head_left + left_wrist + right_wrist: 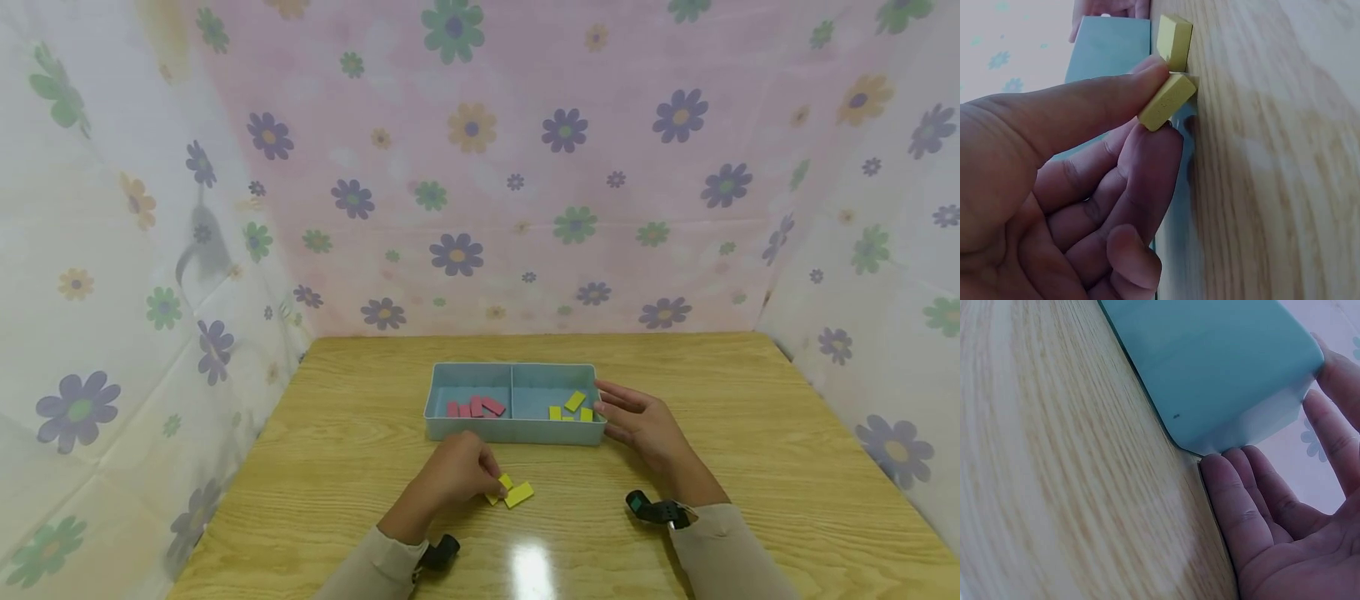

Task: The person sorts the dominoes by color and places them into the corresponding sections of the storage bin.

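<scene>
Between its thumb and fingertips my left hand [459,473] pinches a small yellow block [1167,102], just in front of a light blue two-part box [480,430]. Another yellow block [519,495] lies on the table by those fingertips, and in the left wrist view a yellow block [1174,41] appears beyond the pinched one. At the box's right end is my right hand [647,429], its nearly straight fingers [1235,503] touching the end wall. Several pink blocks [477,406] lie in the left compartment; several yellow blocks [575,402] lie in the right one.
A divider [512,392] splits the box. The wood-grain table [360,383] reaches back to a flowered cloth [525,275], with similar cloth at both sides. Black wrist cameras [441,552] sit on both wrists.
</scene>
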The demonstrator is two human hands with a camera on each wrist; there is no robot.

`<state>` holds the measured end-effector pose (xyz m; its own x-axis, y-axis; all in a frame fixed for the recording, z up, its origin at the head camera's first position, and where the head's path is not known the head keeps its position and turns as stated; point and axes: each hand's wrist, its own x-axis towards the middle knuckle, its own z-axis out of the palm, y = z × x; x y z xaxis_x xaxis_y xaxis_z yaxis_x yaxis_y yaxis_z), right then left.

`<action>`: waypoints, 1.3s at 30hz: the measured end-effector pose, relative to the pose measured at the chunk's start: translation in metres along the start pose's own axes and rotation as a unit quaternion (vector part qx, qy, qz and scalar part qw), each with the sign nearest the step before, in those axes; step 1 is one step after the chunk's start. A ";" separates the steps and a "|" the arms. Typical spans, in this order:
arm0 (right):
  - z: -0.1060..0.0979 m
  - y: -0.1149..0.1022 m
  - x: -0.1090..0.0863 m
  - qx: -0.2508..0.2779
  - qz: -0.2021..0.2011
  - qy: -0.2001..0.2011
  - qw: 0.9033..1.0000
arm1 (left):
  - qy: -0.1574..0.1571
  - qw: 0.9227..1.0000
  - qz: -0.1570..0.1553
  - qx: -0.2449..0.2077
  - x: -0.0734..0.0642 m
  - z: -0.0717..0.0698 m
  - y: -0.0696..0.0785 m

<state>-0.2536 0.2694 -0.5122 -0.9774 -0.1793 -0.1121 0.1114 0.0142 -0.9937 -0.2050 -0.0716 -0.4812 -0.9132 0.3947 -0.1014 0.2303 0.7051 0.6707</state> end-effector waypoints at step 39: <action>0.000 0.001 0.001 0.003 0.009 0.006 1.000 | 0.026 0.999 0.012 -0.017 0.019 -0.034 0.035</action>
<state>-0.2543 0.2693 -0.5135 -0.9771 -0.1679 -0.1304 0.1304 0.0115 -0.9914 -0.2254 -0.0591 -0.4348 -0.9239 0.3796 -0.0481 0.2411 0.6751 0.6972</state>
